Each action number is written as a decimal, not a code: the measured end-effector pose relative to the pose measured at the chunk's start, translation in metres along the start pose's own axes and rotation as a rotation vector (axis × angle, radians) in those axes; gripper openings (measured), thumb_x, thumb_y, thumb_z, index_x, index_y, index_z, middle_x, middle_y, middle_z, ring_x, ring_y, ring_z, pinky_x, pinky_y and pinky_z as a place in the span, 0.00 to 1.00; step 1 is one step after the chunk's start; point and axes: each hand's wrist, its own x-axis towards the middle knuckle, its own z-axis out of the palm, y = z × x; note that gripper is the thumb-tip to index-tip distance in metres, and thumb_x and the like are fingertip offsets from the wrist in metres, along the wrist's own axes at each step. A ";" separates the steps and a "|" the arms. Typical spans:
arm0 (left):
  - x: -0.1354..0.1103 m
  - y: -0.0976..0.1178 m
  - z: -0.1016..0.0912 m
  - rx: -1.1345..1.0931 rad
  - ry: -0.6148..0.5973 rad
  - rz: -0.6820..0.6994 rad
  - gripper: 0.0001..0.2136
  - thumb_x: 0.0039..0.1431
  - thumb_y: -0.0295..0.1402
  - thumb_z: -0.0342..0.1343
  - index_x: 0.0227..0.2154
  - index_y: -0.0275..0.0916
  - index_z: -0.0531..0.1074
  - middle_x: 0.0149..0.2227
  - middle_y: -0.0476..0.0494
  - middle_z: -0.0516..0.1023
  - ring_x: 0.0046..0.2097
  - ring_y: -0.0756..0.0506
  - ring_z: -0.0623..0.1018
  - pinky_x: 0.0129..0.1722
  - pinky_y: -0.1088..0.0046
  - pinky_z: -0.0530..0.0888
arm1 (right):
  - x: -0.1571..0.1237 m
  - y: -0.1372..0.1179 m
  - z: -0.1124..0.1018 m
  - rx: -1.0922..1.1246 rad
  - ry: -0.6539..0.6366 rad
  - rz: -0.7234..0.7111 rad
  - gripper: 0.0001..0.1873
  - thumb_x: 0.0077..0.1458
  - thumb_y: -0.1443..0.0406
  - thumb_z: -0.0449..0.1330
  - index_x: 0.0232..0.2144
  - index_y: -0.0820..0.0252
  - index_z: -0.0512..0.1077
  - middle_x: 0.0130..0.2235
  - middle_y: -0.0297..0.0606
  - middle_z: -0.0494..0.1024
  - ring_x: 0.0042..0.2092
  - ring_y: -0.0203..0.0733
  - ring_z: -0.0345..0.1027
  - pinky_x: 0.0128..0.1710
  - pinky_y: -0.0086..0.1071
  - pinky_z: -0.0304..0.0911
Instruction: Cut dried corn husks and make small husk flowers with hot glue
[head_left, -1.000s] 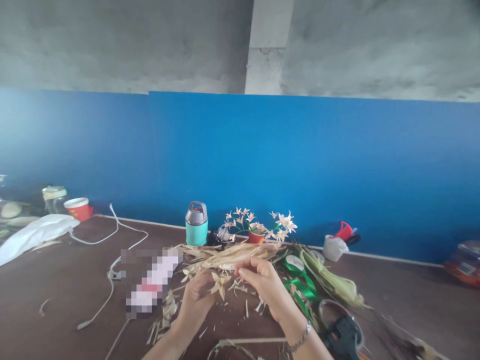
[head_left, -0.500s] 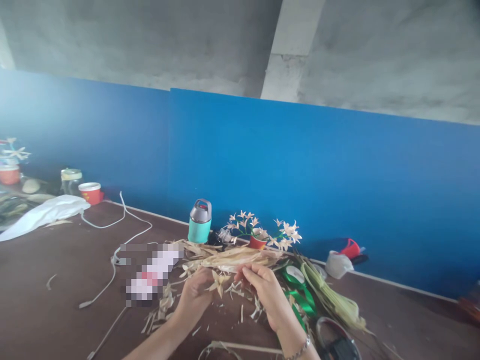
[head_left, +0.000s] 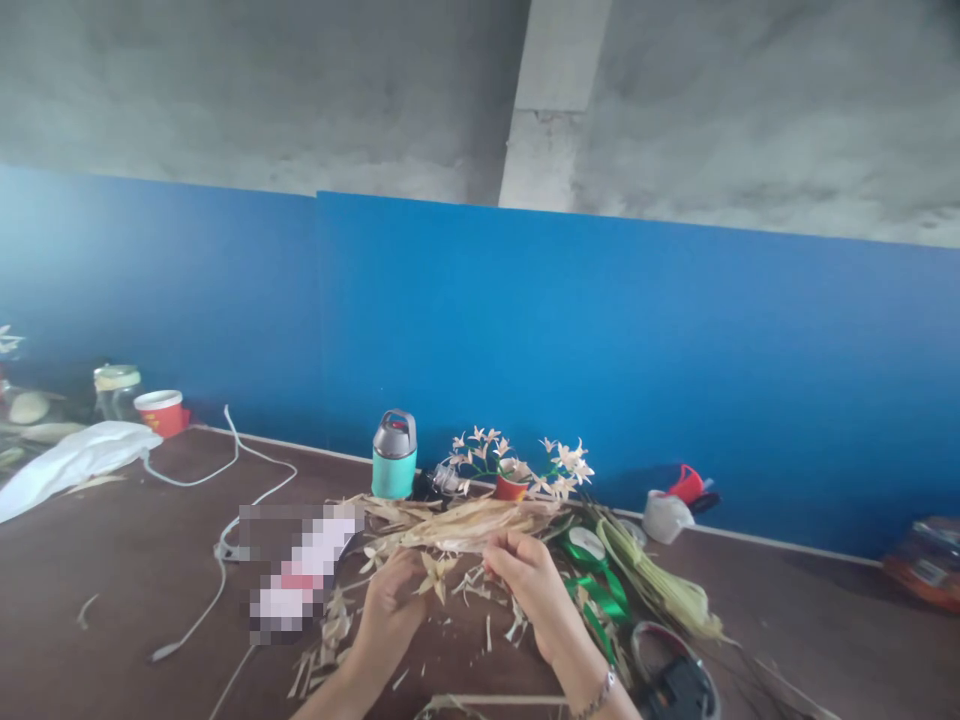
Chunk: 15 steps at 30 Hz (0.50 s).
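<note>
A pale, star-shaped husk flower [head_left: 436, 577] is pinched in the fingers of my left hand [head_left: 394, 598], its petals facing me. To its right, my right hand [head_left: 527, 588] has thumb and fingertips closed together; whatever is between them is too small to make out. The two hands are apart, above the brown table. Just beyond them lies a pile of dried husks [head_left: 480, 524]. Small husk scraps [head_left: 337, 625] are scattered around and under the hands. A roll of green ribbon [head_left: 611, 600] lies beside my right wrist.
Behind the husks stand a turquoise flask [head_left: 394, 472] and a red pot [head_left: 511, 487] with pale flowers [head_left: 571, 462]. A bundle of green stalks [head_left: 660, 585] lies right. White cables [head_left: 223, 580] and a pixelated pale object [head_left: 307, 575] lie left. A blue partition [head_left: 562, 330] borders the table.
My right hand's fingers have drawn into a tighter pinch, slightly away from the flower. The left hand still holds the flower. The camera view has shifted a little to the right.
</note>
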 end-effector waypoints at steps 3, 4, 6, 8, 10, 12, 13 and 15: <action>0.000 -0.006 -0.001 0.031 0.011 0.045 0.06 0.41 0.23 0.54 0.20 0.39 0.74 0.23 0.48 0.75 0.29 0.45 0.73 0.33 0.71 0.70 | 0.002 0.004 0.000 -0.013 0.022 0.008 0.07 0.41 0.66 0.53 0.15 0.60 0.60 0.16 0.27 0.61 0.21 0.31 0.50 0.22 0.27 0.45; 0.000 -0.008 -0.001 0.039 0.011 0.055 0.07 0.41 0.23 0.54 0.20 0.39 0.75 0.23 0.48 0.75 0.29 0.45 0.73 0.32 0.71 0.70 | 0.003 0.005 0.000 -0.013 0.024 0.001 0.07 0.41 0.66 0.52 0.15 0.60 0.60 0.17 0.27 0.60 0.21 0.31 0.50 0.22 0.27 0.45; -0.001 -0.013 -0.001 0.047 -0.011 0.061 0.06 0.42 0.24 0.54 0.22 0.39 0.75 0.24 0.47 0.76 0.30 0.44 0.73 0.34 0.70 0.70 | 0.004 0.007 0.000 -0.014 0.016 -0.029 0.10 0.44 0.66 0.50 0.14 0.59 0.59 0.17 0.28 0.61 0.21 0.31 0.50 0.22 0.27 0.46; -0.002 -0.016 -0.001 0.052 -0.012 0.052 0.05 0.43 0.26 0.54 0.23 0.39 0.75 0.26 0.46 0.76 0.32 0.43 0.74 0.35 0.69 0.70 | 0.004 0.008 0.001 -0.012 0.017 -0.062 0.12 0.45 0.65 0.48 0.13 0.59 0.58 0.18 0.29 0.60 0.21 0.32 0.51 0.23 0.28 0.47; -0.003 -0.017 -0.001 0.056 0.007 0.021 0.04 0.45 0.27 0.55 0.22 0.38 0.74 0.25 0.47 0.75 0.32 0.44 0.73 0.35 0.70 0.70 | 0.004 0.007 0.001 -0.005 0.021 -0.084 0.13 0.47 0.64 0.48 0.13 0.59 0.57 0.18 0.29 0.59 0.22 0.32 0.52 0.24 0.27 0.48; -0.004 -0.017 -0.001 0.067 -0.002 0.009 0.03 0.46 0.28 0.55 0.21 0.38 0.73 0.25 0.47 0.74 0.31 0.44 0.73 0.35 0.70 0.69 | 0.002 0.006 0.001 0.017 0.028 -0.085 0.15 0.49 0.62 0.48 0.14 0.59 0.57 0.18 0.28 0.59 0.22 0.32 0.51 0.24 0.27 0.48; -0.004 -0.017 -0.001 0.073 -0.007 0.011 0.03 0.46 0.29 0.56 0.21 0.38 0.73 0.24 0.47 0.74 0.31 0.45 0.72 0.34 0.71 0.69 | 0.001 0.006 0.001 0.030 0.024 -0.075 0.15 0.50 0.60 0.48 0.15 0.58 0.56 0.17 0.28 0.58 0.22 0.32 0.50 0.23 0.27 0.48; -0.005 -0.017 -0.001 0.091 0.004 0.012 0.04 0.47 0.31 0.56 0.21 0.38 0.72 0.24 0.48 0.73 0.30 0.45 0.72 0.33 0.71 0.69 | 0.000 0.005 0.001 0.051 0.009 -0.052 0.15 0.50 0.59 0.48 0.16 0.58 0.56 0.17 0.27 0.58 0.21 0.31 0.50 0.23 0.27 0.48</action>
